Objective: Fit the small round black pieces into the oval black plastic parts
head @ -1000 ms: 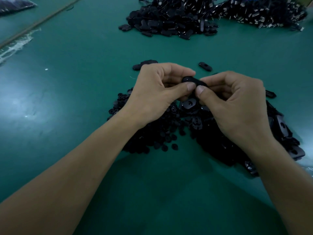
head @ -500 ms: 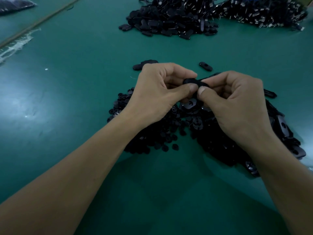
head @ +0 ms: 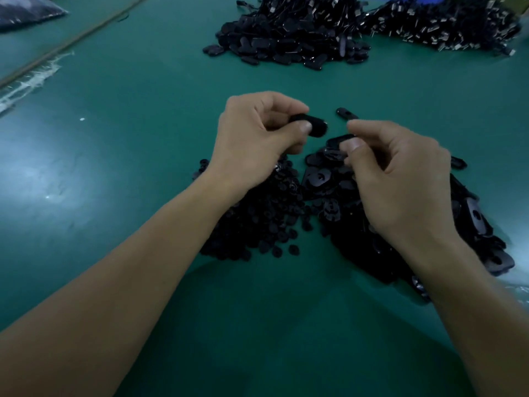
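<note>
An oval black part (head: 312, 126) is pinched aloft near heaps of round pieces (head: 257, 222) and oval parts (head: 475, 222).

Dim bluish light, pale glare on green table (head: 43, 173) at left, soft blur, wide-angle bending at edges

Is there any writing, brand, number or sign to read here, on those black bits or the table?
No text can be read.
The oval part in the left hand, the black heaps and the green table show no lettering.
The bag at the far left is too blurred to tell.
</note>
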The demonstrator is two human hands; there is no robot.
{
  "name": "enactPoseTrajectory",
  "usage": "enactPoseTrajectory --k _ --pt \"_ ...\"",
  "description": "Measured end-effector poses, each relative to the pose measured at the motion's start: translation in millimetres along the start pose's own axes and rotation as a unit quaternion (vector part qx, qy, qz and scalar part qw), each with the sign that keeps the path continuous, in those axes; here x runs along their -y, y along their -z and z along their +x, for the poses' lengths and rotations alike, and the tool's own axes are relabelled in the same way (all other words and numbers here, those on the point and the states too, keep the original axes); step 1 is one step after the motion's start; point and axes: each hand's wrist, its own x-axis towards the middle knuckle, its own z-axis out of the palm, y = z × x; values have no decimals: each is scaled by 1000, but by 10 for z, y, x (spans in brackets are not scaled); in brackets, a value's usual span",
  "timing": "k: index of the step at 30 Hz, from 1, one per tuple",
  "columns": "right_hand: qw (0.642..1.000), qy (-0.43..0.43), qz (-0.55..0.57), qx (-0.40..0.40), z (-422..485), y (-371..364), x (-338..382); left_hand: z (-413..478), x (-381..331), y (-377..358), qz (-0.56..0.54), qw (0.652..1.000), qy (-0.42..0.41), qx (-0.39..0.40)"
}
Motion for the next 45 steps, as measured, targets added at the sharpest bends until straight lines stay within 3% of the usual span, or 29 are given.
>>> enactPoseTrajectory --k 2,6,11,14,24,29,39,43,45 --pt "996 30 -79 4 -17 26 -29 115 59 95 11 998 35 -57" --pt "972 47 -209 94 -13 47 -46 284 199 295 83 986 66 -129" --pt "937 61 -268 215 -2 11 24 483 277 337 186 966 88 -158" --pt "927 56 -283 240 9 -16 20 554 276 323 239 955 78 -155" --pt "947 47 -236 211 -12 -5 19 541 292 262 317 939 68 -115" --pt "956 28 -227 182 -27 -27 58 413 150 184 293 949 21 -117" --pt "943 25 -277 181 -18 -76 75 -4 31 0 236 971 -30 -20" --pt "955 53 -278 93 -26 -66 52 -129 19 15 225 974 -25 -11" --pt "971 41 -233 39 -14 -45 22 -168 -30 24 155 988 8 -6"
